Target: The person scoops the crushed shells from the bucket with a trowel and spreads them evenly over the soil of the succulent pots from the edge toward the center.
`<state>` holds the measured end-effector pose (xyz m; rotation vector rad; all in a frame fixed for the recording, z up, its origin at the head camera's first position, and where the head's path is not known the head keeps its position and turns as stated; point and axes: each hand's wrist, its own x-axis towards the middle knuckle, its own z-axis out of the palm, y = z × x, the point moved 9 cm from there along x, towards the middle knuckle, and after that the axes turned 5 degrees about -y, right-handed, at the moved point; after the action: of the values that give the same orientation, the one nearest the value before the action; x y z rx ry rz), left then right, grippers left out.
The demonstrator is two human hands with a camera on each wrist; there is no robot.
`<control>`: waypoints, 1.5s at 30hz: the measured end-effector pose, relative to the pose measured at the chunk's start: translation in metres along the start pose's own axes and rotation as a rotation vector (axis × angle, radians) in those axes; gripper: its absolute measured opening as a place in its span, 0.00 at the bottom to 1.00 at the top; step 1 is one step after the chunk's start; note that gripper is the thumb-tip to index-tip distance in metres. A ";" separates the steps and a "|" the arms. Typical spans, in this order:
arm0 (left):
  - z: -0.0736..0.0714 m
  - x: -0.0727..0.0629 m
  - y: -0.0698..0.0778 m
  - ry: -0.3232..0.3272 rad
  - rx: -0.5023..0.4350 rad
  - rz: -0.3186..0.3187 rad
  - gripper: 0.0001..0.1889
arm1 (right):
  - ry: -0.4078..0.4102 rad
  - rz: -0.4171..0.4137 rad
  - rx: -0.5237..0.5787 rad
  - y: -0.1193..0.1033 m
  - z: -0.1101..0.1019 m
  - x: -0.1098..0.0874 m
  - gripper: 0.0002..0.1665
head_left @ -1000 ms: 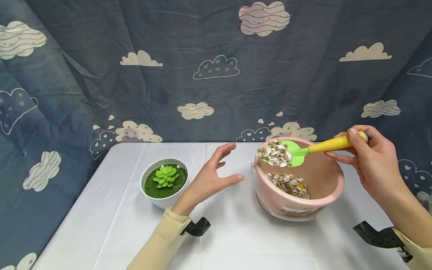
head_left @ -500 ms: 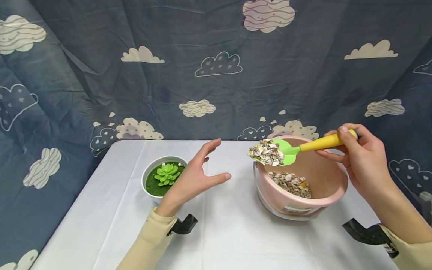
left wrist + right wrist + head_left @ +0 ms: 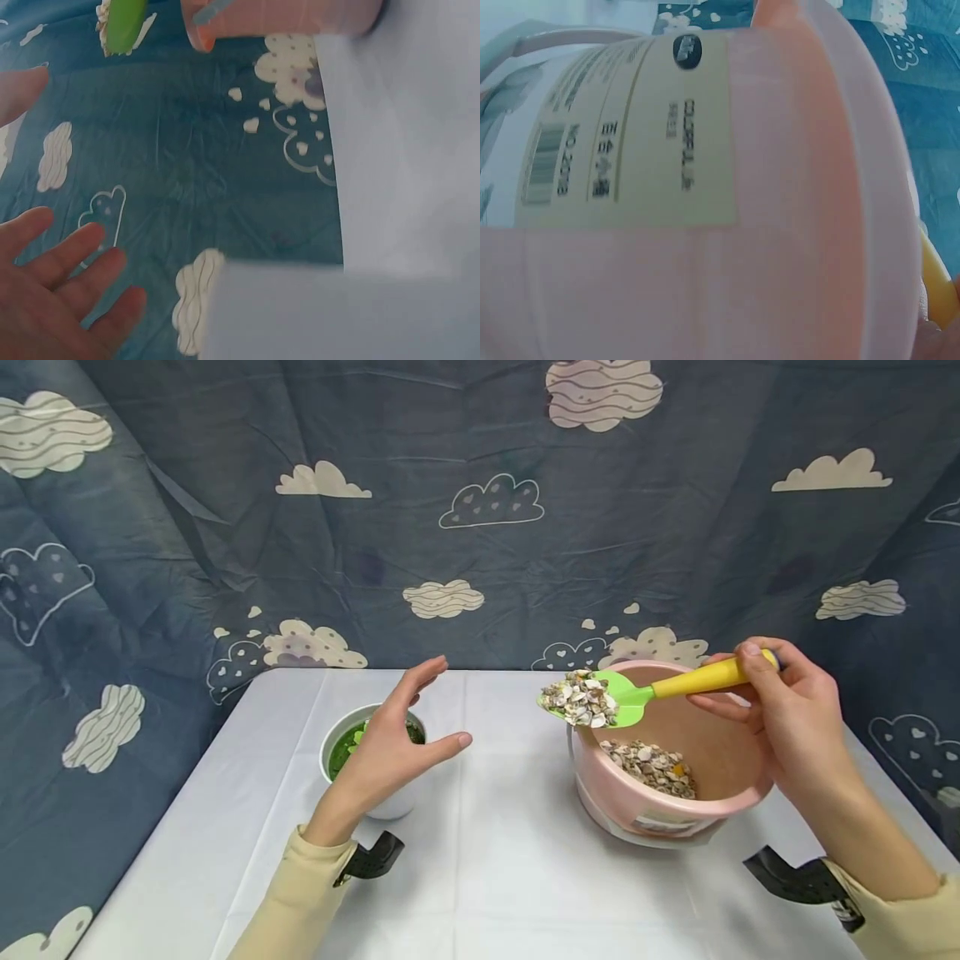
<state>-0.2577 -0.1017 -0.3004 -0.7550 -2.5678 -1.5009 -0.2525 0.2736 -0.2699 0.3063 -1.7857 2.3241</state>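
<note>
My right hand (image 3: pixel 798 718) grips the yellow handle of a small green-bladed shovel (image 3: pixel 628 696) above the pink bucket (image 3: pixel 667 814). A heap of small shells and gravel (image 3: pixel 581 699) lies on the blade, which juts past the bucket's left rim. More shells (image 3: pixel 651 768) rest on the bucket floor. With thumb and fingers spread and holding nothing, my left hand (image 3: pixel 378 756) is in front of the white pot (image 3: pixel 390 808), hiding much of its green artificial succulent (image 3: pixel 357 737). In the left wrist view, the green blade (image 3: pixel 126 26) shows beside the bucket's rim.
A white cloth covers the table (image 3: pixel 517 885). Behind it hangs a dark blue curtain (image 3: pixel 480 560) with a cloud print. A paper label (image 3: pixel 637 135) is stuck on the bucket's side, and its handle (image 3: pixel 562 37) hangs down along the wall.
My right hand has carried the loaded shovel leftward, so the blade now pokes out past the bucket's rim. My left hand has moved left, from beside the pot to in front of it.
</note>
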 end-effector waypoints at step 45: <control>-0.057 -0.064 -0.098 -0.070 -0.068 -0.234 0.58 | -0.037 -0.074 0.050 0.011 0.047 -0.006 0.18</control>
<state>-0.2556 -0.2132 -0.3685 -0.5370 -2.7510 -1.6604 -0.2478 0.2253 -0.2701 0.4190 -1.7048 2.3288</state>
